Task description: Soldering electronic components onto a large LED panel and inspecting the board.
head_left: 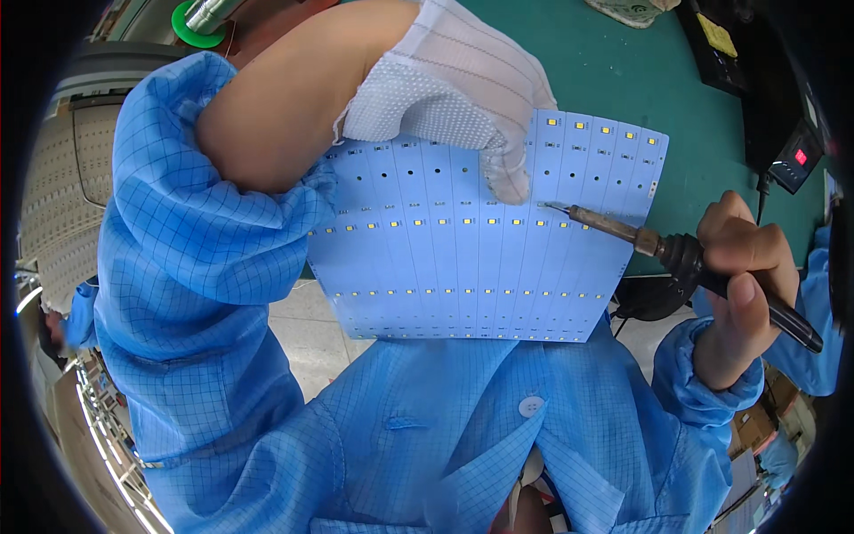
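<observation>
The LED circuit panel (445,262) lies at the center of the view, its upper part over the green desk (623,53) and its 6 o'clock edge near the wearer's jacket (445,409). The left hand (454,80), in a white glove, covers the panel's edge at 11 to 12 o'clock; one finger extends down onto the face. The right hand (747,258), at 3 o'clock, pinches the handle of a soldering iron (663,247) between thumb and fingers. The iron's tip points to 9 o'clock, just beside the gloved finger.

Handling: the panel is probably light, thin and stiff, with a smooth face. The score lines between strips may flex or snap; the yellow LEDs are likely fragile. Hold by the outer edges, clear of the iron's hot end.

Visibility: the remaining left fingers are concealed by the glove, so whether they clamp the panel cannot be told. Tip contact and any support beneath the panel are likewise unclear.
</observation>
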Motion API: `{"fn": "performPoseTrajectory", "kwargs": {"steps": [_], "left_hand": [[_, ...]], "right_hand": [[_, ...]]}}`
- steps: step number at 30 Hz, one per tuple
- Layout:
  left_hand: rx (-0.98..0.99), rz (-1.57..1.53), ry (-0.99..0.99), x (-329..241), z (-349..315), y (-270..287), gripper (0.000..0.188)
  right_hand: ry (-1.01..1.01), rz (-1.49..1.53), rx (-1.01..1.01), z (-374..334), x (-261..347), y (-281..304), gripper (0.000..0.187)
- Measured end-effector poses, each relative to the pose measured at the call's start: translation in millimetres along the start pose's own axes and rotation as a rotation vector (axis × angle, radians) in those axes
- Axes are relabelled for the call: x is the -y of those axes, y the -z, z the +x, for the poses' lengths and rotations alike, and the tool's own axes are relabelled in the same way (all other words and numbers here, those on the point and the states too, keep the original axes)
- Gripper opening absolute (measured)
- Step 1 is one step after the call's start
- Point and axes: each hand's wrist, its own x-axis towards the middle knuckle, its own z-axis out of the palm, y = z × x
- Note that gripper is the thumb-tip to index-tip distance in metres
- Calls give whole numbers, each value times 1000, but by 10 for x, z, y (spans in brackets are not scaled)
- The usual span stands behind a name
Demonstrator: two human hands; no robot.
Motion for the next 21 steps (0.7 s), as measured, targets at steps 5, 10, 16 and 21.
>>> {"fn": "performPoseTrajectory", "kwargs": {"steps": [5, 10, 16, 21], "left_hand": [[-14, -522, 530, -147, -71, 70, 29], [2, -1048, 983, -84, -68, 74, 33], [-283, -195, -337, 342, -301, -248, 29], [-303, -198, -418, 371, -289, -241, 29]], "right_hand": [[-23, -48, 53, 119, 63, -3, 24], [-79, -111, 47, 125, 94, -17, 25], [-134, -233, 227, 155, 97, 129, 29], [-235, -198, 257, 192, 116, 187, 32]]}}
